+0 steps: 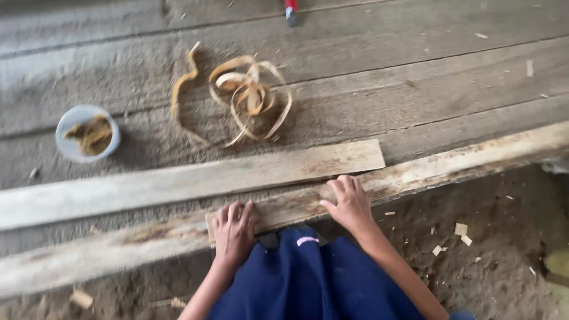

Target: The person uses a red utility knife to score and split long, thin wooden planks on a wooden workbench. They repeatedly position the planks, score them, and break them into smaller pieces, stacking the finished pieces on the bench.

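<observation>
The left hand (pixel 234 231) is lying palm down with fingers loosely spread on the pale edge beam (pixel 415 169) of the plank floor (pixel 367 65), low in the frame's centre. The right hand (pixel 349 201) is pressing flat the same way just to its right, fingers splayed, holding nothing. Both seem to be bracing the person's weight against that edge, judging by the blue-clothed knees (pixel 308 278) sitting just below.

Just above the fingertips, one loose board (pixel 195 178) is lying along the beam, running toward the left edge. Further up, centre, one tangle of curled fibre strips (pixel 249 98) is resting beside a single stray strip (pixel 184 80). At upper left, one small plastic bowl (pixel 88 133) is holding more strips. At top centre, one red-handled tool (pixel 290 9) is just showing. Wood chips (pixel 461 231) are scattering over the dirt at lower right.
</observation>
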